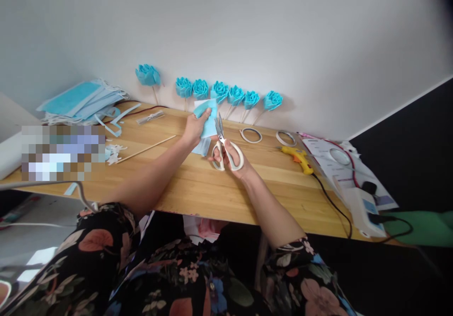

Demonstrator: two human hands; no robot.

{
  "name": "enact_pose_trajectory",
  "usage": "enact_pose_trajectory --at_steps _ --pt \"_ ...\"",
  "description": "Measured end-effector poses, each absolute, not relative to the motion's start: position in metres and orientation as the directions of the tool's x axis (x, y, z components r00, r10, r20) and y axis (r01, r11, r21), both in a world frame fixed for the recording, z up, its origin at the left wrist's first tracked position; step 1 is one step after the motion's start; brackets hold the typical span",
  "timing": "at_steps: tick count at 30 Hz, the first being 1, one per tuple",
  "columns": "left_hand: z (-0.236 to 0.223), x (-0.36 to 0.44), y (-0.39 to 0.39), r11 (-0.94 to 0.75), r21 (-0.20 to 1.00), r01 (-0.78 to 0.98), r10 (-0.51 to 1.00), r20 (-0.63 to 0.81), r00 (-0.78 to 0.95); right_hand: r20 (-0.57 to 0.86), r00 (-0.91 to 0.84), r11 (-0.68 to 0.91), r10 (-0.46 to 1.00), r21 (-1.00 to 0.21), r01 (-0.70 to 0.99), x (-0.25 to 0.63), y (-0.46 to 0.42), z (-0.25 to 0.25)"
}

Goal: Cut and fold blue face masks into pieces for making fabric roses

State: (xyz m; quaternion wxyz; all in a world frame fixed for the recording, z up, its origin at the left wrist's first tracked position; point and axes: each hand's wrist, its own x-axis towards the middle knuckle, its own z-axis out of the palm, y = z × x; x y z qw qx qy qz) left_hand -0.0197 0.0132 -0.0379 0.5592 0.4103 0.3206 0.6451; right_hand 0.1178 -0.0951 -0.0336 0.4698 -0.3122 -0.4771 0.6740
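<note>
Pinched in my left hand [195, 128] is a folded piece of light-blue mask fabric [211, 123], held upright above the table. My right hand [236, 161] grips a pair of scissors [221, 137] by white loop handles. The blades point up and sit slightly apart, close along the fabric's right edge; whether they touch it I cannot tell. Under the hands lies another pale-blue piece [201, 147]. Behind them, several blue fabric roses [200, 89] on thin sticks lean against the wall.
Stacked face masks [76, 101] lie at the back left, near cut strips [115, 122] and a wooden stick [145, 149]. Two tape rolls [251, 135] rest right of the scissors. Farther right are a yellow glue gun [299, 159], its black cord, and a white power strip [364, 212].
</note>
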Motion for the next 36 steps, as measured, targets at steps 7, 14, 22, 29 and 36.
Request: enact_pose_trajectory --at_steps 7,14,22,29,36 --pt "-0.0417 -0.0190 0.0145 -0.169 0.881 -0.443 0.985 0.164 -0.050 0.008 -0.387 -0.135 0.922 -0.931 -0.339 0.1191 -0.0941 -0.0342" --pt "-0.0411 -0.0190 0.0141 -0.157 0.888 -0.432 0.987 0.123 -0.106 0.005 -0.421 -0.158 0.907 -0.923 -0.352 0.1201 -0.0939 -0.0329" --pt "-0.0358 -0.0197 0.0123 -0.161 0.885 -0.438 0.984 0.111 -0.138 0.000 -0.447 -0.179 0.895 -0.916 -0.359 0.1213 -0.0920 -0.0360" --pt "-0.0354 -0.0241 0.0168 -0.187 0.861 -0.472 0.979 0.126 -0.158 -0.014 -0.446 -0.167 0.895 -0.938 -0.305 0.1196 -0.0966 -0.0329" --pt "-0.0403 -0.0235 0.0162 -0.160 0.840 -0.519 0.987 0.141 -0.077 -0.031 -0.434 -0.168 0.900 -0.945 -0.281 0.1201 -0.0968 -0.0291"
